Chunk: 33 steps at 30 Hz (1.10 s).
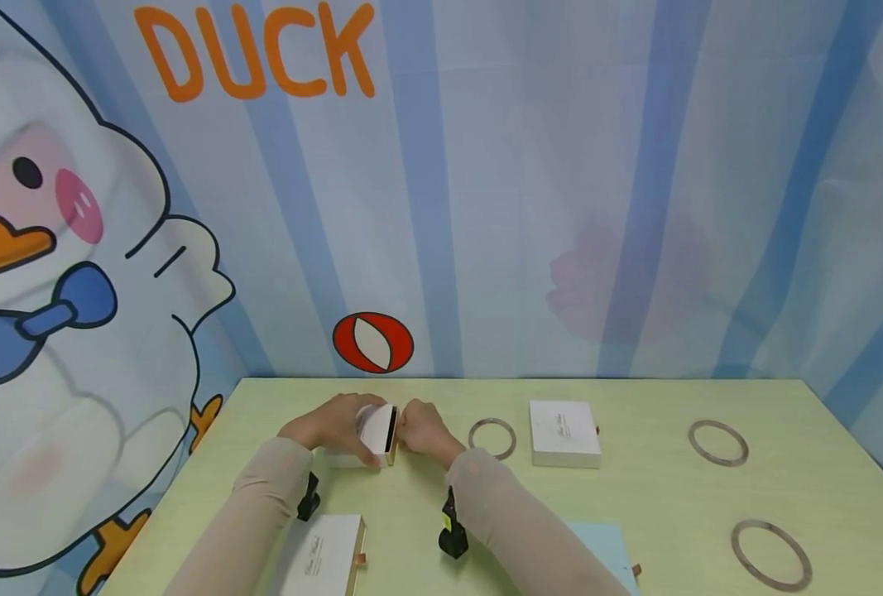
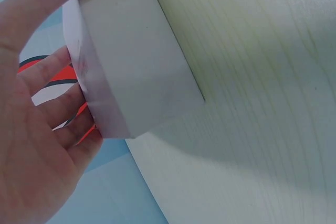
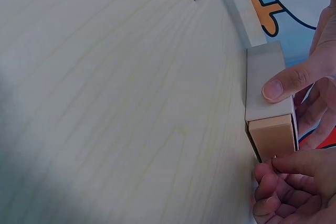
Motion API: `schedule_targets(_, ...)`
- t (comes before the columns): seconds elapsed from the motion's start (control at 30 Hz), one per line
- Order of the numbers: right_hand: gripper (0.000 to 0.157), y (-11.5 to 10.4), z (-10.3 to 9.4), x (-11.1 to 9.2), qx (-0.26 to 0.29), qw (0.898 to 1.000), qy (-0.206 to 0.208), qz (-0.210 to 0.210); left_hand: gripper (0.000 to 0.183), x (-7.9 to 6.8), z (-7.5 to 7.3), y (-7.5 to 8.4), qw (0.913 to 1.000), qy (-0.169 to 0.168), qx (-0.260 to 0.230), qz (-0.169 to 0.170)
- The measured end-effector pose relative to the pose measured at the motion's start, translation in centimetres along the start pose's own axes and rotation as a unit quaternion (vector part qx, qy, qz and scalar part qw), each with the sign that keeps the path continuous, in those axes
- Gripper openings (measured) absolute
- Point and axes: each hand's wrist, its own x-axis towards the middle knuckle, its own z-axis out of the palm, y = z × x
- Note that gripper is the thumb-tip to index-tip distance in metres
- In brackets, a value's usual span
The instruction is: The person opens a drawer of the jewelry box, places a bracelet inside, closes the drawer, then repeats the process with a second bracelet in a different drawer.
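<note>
A small white box (image 1: 376,430) with an open-ended sleeve is at the back left of the table. My left hand (image 1: 335,424) grips its long sides, thumb on the near side and fingers on the far side. In the right wrist view, the box's brown inner drawer (image 3: 273,136) shows at the sleeve's end. Thumb and index finger of my right hand (image 1: 422,427) pinch at the drawer's front edge, where the other boxes carry a small pull tab. The fingertips mostly hide what they pinch. The left wrist view shows the plain white sleeve (image 2: 142,61) tilted against my left fingers.
Right of my right hand lie a grey ring (image 1: 472,437) and a white lettered box (image 1: 564,434). Two more rings (image 1: 692,439) lie farther right. Nearer me are another white box (image 1: 320,555) and a light blue box (image 1: 607,550), partly behind my arm. A printed curtain (image 1: 501,190) hangs behind.
</note>
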Motion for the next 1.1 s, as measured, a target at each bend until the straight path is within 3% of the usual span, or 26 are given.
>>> schedule_targets(1.1,0.057,0.78,0.06,0.46,-0.026,0.999,-0.02,0.002,0.092,-0.23,0.11,0.18,0.9997,0.01,0.02,0.011)
